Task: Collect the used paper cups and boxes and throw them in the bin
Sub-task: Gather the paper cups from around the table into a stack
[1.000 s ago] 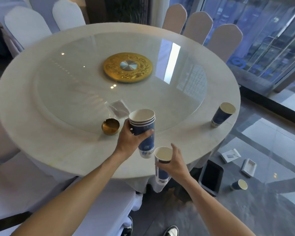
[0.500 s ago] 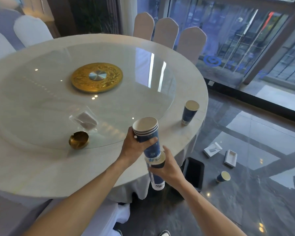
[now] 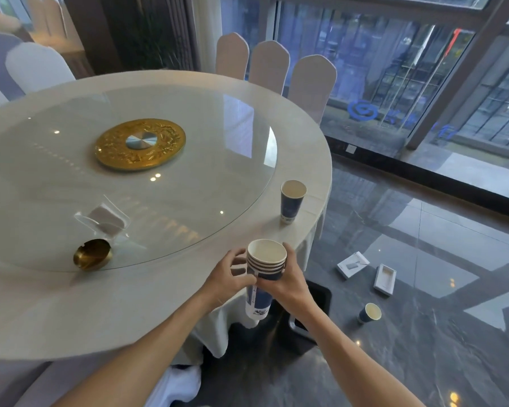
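Note:
Both hands hold one stack of blue-and-white paper cups (image 3: 265, 261) over the near edge of the round table (image 3: 71, 304). My left hand (image 3: 228, 279) grips the stack from the left, my right hand (image 3: 288, 279) from the right. A single blue paper cup (image 3: 292, 201) stands upright near the table's right edge. Another cup (image 3: 369, 312) stands on the floor to the right. Two white boxes lie on the floor, one (image 3: 352, 264) closed and one (image 3: 385, 279) open. A black bin (image 3: 312, 318) stands on the floor below my right hand, partly hidden by it.
A glass turntable (image 3: 203, 160) with a gold centre disc (image 3: 140, 144) covers the table. On it are a gold ashtray (image 3: 92, 254) and a clear napkin holder (image 3: 103, 220). White-covered chairs (image 3: 310, 83) ring the table. A glass wall (image 3: 394, 69) runs along the right.
The single cup in my right hand has been slid onto the bottom of the stack; both hands now hold one stack. The view has swung to the right.

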The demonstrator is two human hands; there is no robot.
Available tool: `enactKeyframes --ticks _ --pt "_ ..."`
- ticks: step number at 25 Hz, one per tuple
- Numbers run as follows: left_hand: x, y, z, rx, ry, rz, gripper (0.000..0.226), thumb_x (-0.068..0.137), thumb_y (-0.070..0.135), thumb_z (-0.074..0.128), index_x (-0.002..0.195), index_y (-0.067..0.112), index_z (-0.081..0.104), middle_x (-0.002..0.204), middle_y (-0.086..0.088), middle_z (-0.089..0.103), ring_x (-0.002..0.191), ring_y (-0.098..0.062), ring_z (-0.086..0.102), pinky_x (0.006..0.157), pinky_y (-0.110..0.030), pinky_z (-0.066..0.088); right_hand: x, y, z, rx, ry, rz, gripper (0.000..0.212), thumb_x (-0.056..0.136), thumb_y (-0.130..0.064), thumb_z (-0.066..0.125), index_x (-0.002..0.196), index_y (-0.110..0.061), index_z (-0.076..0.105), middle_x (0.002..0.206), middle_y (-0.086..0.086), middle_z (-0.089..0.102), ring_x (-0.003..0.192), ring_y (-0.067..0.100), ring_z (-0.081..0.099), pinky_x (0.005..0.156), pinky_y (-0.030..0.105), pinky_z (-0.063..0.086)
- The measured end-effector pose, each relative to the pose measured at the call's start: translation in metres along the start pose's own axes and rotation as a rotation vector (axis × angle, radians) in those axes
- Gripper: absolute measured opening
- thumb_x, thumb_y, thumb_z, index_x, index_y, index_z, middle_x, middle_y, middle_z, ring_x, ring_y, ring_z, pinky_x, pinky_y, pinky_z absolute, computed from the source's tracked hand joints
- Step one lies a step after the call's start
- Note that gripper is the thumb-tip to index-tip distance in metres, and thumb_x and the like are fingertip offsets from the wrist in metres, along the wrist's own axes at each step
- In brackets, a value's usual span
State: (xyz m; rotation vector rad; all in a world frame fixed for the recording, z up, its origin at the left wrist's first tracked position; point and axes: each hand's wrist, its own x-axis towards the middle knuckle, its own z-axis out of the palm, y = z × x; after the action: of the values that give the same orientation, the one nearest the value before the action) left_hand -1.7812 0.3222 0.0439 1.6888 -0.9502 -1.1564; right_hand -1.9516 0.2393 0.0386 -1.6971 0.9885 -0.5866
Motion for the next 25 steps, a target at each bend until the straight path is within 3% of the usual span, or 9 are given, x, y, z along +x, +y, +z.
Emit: enactKeyframes --ticks 3,6,8,11,13,15,20,23,25 --pt "0.006 0.001 0.011 0.071 -0.055 -0.003 0.085 0.068 0.032 0.084 0.145 0.028 0.047 0.137 0.005 0.062 0.127 -0.018 0.063 0.105 -0.045 0.056 0.006 -0.002 -0.013 0.063 -0.025 0.051 0.118 0.069 -0.019 0.095 0.155 -0.033 0.015 0.129 -0.013 0.058 0.114 0.0 0.061 0.082 0.009 0.054" --pt "0.02 0.001 0.019 0.05 -0.041 -0.026 0.083 0.066 0.031 0.094 0.137 0.031 0.051 0.129 0.007 0.068 0.119 -0.017 0.068 0.097 -0.041 0.061 0.015 -0.004 -0.022 0.079 -0.071 0.06 0.095 0.073 -0.017 0.092 0.143 -0.043 0.032 0.128 -0.007 0.063 0.117 0.01 0.065 0.086 0.02 0.059" --pt "0.034 0.003 0.025 0.027 -0.034 -0.05 0.081 0.065 0.029 0.096 0.134 0.031 0.054 0.124 0.008 0.071 0.115 -0.015 0.07 0.089 -0.034 0.063 0.022 -0.005 -0.029 0.103 -0.103 0.089 0.08 0.079 -0.02 0.088 0.135 -0.046 0.037 0.13 -0.004 0.063 0.117 0.012 0.065 0.084 0.019 0.059" --pt "0.053 0.005 0.033 0.028 0.005 -0.061 0.079 0.063 0.037 0.096 0.131 0.032 0.056 0.12 0.011 0.072 0.112 -0.01 0.07 0.084 -0.028 0.062 0.037 -0.006 -0.041 0.048 -0.192 0.135 0.078 0.089 -0.043 0.077 0.152 -0.035 0.033 0.146 -0.006 0.052 0.13 0.014 0.054 0.089 0.012 0.051" --pt "0.074 0.003 0.036 0.042 0.032 -0.06 0.077 0.065 0.039 0.096 0.13 0.032 0.055 0.119 0.012 0.071 0.11 -0.01 0.069 0.082 -0.026 0.06 0.061 -0.003 -0.056 -0.055 -0.204 0.125 0.091 0.083 -0.07 0.067 0.158 -0.038 0.028 0.158 -0.007 0.042 0.143 0.017 0.043 0.11 0.03 0.045" --pt "0.096 0.005 0.036 0.064 0.053 -0.077 0.076 0.068 0.033 0.096 0.129 0.03 0.052 0.118 0.013 0.066 0.107 -0.009 0.066 0.075 -0.021 0.056 0.092 -0.002 -0.073 -0.21 -0.138 0.082 0.095 0.077 -0.085 0.056 0.158 -0.045 0.026 0.166 -0.006 0.029 0.151 0.016 0.03 0.121 0.045 0.032" --pt "0.16 0.011 0.025 0.118 0.083 -0.123 0.076 0.07 0.03 0.095 0.127 0.03 0.046 0.112 0.018 0.058 0.103 -0.012 0.06 0.07 -0.019 0.051 0.188 -0.011 -0.106 -0.63 0.007 0.001 0.087 0.085 -0.075 0.056 0.159 -0.044 0.023 0.172 0.006 0.009 0.158 0.031 0.008 0.125 0.056 0.016" --pt "0.194 0.009 0.021 0.107 0.11 -0.161 0.075 0.068 0.033 0.095 0.125 0.03 0.046 0.106 0.023 0.057 0.101 -0.014 0.062 0.073 -0.026 0.053 0.242 -0.011 -0.107 -0.911 -0.003 -0.002 0.098 0.085 -0.066 0.066 0.162 -0.042 0.01 0.172 0.012 -0.005 0.157 0.04 -0.004 0.124 0.061 0.008" --pt "0.208 0.011 0.018 0.108 0.092 -0.168 0.076 0.069 0.033 0.095 0.125 0.031 0.045 0.105 0.025 0.056 0.098 -0.012 0.061 0.069 -0.021 0.051 0.268 -0.007 -0.102 -1.015 -0.038 0.02 0.105 0.083 -0.064 0.069 0.162 -0.042 0.003 0.171 0.012 -0.013 0.157 0.041 -0.012 0.122 0.065 0.004"
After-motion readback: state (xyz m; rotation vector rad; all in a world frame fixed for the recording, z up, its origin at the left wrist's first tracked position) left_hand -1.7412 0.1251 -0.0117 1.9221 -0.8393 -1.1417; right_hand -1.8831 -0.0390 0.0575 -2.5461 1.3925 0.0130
